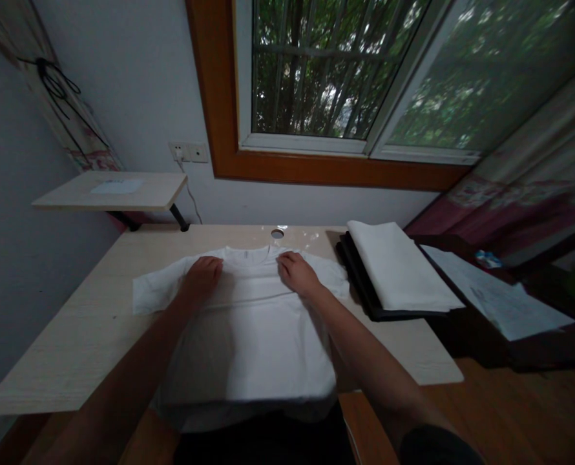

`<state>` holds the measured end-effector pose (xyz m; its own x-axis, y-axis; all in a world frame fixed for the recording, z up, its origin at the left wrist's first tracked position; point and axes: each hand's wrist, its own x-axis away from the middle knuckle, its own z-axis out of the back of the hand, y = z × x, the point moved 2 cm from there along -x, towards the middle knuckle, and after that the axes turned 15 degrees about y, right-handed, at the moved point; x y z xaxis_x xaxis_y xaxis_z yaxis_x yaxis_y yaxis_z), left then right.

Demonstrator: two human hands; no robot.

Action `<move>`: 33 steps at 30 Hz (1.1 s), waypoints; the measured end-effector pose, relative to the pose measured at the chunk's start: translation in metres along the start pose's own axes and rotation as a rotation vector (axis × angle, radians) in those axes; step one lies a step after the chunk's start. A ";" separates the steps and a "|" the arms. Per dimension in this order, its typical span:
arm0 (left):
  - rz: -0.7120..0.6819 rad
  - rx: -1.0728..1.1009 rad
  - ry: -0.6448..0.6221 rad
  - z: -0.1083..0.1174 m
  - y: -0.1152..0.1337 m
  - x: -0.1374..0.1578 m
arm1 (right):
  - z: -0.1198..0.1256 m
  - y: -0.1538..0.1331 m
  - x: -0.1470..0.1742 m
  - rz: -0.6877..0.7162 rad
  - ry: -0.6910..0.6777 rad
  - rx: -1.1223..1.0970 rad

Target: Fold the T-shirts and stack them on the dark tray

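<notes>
A white short-sleeved T-shirt lies spread out on the light wooden desk, its collar toward the wall and its lower edge hanging over the front. At the shoulder left of the collar, my left hand is closed on the fabric, fingers bent and together. On the other side of the neckline, my right hand grips the shirt in the same way, fingertips pressed into the cloth. Both sleeves stick out past my hands. A few creases run across the chest between my wrists.
Right of the shirt, folded white cloth lies on a black folded stack. A raised shelf stands at the back left. Behind the desk are a socket and a window. Papers lie farther right.
</notes>
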<state>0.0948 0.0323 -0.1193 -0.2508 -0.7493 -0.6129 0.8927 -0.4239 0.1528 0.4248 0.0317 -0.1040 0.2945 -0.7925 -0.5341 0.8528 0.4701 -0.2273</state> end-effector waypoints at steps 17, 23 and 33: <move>0.105 -0.112 -0.146 -0.047 -0.014 -0.034 | -0.042 0.034 -0.025 -0.042 -0.012 0.157; 0.097 -0.117 -0.160 -0.054 -0.017 -0.042 | -0.047 0.036 -0.032 -0.078 -0.046 0.178; 0.015 -0.011 -0.065 -0.043 -0.021 -0.046 | -0.046 0.036 -0.034 -0.092 -0.117 0.222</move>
<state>0.1033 0.0978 -0.1275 -0.2607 -0.7871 -0.5591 0.9005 -0.4070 0.1532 0.4258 0.0939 -0.1317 0.2479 -0.8736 -0.4188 0.9482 0.3074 -0.0799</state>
